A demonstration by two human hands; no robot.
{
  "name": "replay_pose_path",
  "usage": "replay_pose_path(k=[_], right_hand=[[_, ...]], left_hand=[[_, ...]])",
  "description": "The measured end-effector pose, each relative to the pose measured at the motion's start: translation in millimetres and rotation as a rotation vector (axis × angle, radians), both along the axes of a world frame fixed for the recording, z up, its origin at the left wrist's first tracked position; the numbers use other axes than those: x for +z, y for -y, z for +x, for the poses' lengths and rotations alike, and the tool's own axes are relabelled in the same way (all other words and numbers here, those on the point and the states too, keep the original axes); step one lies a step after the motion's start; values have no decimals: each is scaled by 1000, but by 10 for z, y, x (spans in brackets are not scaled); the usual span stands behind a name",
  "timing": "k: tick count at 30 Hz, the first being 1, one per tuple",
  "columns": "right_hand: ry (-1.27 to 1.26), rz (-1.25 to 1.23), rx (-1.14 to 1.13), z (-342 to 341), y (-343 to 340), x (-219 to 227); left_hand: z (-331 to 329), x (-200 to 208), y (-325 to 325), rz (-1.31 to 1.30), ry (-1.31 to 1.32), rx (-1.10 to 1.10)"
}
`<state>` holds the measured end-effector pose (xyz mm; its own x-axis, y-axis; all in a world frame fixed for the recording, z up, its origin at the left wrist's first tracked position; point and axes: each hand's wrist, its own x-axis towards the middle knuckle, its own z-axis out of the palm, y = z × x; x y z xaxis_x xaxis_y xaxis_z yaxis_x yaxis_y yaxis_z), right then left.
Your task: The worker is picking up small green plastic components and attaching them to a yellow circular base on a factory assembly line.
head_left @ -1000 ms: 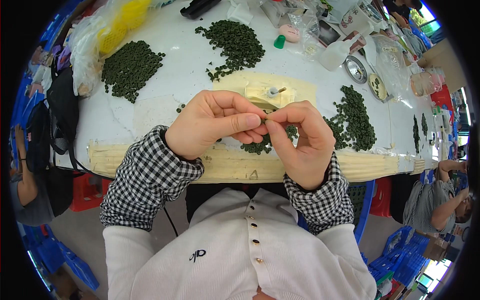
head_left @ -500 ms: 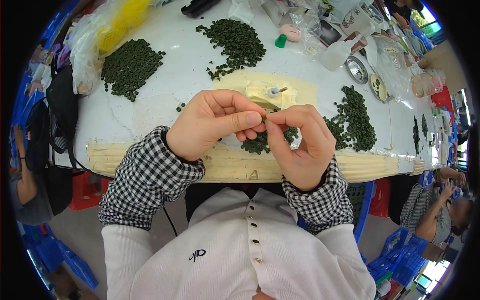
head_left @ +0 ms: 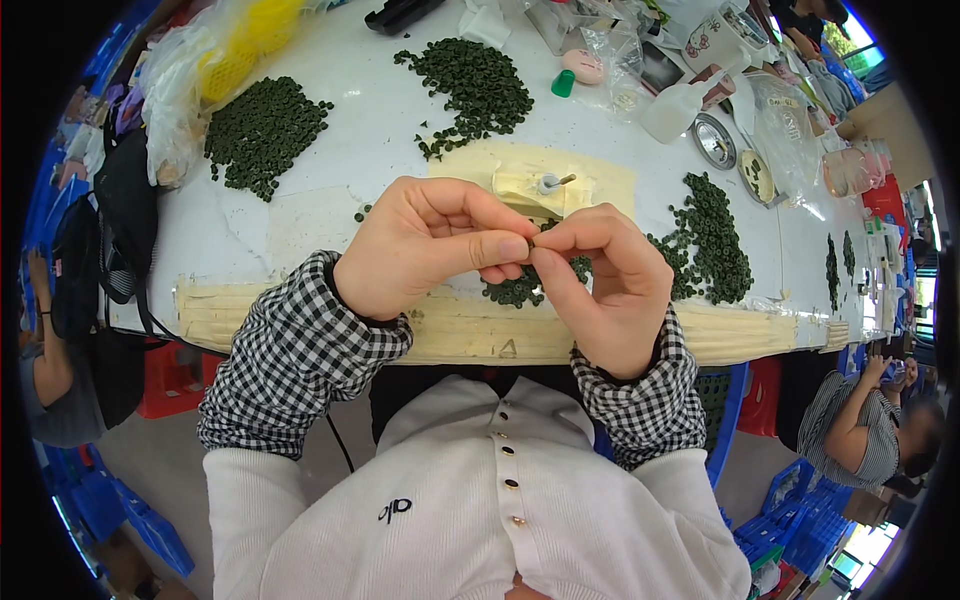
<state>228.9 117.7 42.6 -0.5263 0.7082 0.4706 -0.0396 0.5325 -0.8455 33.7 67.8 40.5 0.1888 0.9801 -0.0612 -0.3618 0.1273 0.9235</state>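
My left hand and my right hand meet fingertip to fingertip over the near part of the table. Both are closed in a pinch on one small dark piece, mostly hidden by thumbs and forefingers. It looks like the small dark green round pieces in the pile beneath my hands. Just beyond them, a short peg with a light collar stands on a pad of cream tape.
More dark green pieces lie in piles at the left, far middle and right. Far right are a white bottle, a round metal tin and plastic bags. Cream tape covers the front edge. People sit at both sides.
My right hand has shifted slightly, its fingers drawing closer to the left fingertips around the small piece. The left hand has barely moved. At the right, a person's arms have changed position.
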Motion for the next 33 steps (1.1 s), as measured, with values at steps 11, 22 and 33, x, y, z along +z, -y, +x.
replay_pose_path(k=[11, 22, 33], right_hand=[[69, 146, -1, 14, -45, 39], [107, 384, -117, -28, -46, 39], [142, 470, -156, -37, -28, 21]], left_hand=[[-39, -8, -16, -41, -32, -82], [-22, 53, 27, -16, -46, -61], [-18, 46, 31, 12, -101, -16]])
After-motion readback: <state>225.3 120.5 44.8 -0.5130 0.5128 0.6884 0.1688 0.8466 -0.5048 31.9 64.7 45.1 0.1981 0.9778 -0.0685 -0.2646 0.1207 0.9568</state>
